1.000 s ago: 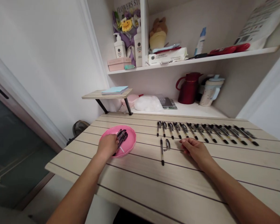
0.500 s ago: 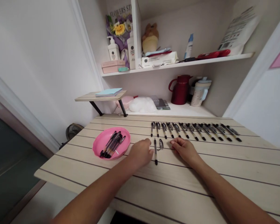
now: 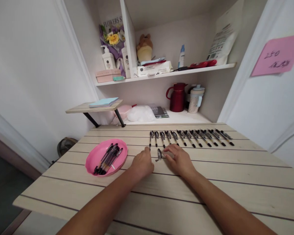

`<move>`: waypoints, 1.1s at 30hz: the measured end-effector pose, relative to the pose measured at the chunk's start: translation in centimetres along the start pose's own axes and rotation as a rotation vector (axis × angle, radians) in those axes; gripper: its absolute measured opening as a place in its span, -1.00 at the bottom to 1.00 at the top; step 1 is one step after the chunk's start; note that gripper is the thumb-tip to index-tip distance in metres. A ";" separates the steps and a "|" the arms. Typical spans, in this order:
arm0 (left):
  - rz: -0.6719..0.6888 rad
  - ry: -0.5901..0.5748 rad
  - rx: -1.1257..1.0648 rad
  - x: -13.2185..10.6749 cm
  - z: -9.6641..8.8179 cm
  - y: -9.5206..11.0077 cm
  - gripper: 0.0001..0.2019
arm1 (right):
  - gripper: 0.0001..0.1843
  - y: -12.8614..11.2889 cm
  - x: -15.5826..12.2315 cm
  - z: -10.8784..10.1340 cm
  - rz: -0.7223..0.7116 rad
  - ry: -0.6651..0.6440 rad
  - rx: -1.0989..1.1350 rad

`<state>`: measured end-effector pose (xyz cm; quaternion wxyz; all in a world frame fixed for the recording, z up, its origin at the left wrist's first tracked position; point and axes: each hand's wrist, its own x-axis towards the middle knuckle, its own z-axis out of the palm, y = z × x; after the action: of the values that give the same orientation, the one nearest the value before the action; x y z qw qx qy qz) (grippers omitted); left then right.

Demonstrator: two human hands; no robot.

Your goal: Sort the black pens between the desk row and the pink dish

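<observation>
Seemingly, left hand [image 3: 142, 163] and right hand [image 3: 180, 160] flank a pen cap [image 3: 159, 154], grips unclear.

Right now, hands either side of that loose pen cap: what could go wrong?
1. The pen cap lies loose between the left hand and the right hand. A bump could send it rolling across the table.
2. The right hand's fingers sit just below the row of pens. A careless lift might skew that row.
</observation>
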<state>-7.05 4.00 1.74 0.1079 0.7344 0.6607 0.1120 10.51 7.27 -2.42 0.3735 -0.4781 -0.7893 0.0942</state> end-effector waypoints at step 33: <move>0.005 -0.118 -1.309 0.3 1.8 0.2 -0.78 | -0.94 -2.2 2.9 -2.5 0.271 -0.331 0.606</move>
<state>-6.33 4.24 0.11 0.5684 0.5234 0.4472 0.4507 9.93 7.97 1.87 0.3495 -0.4243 -0.7048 0.4484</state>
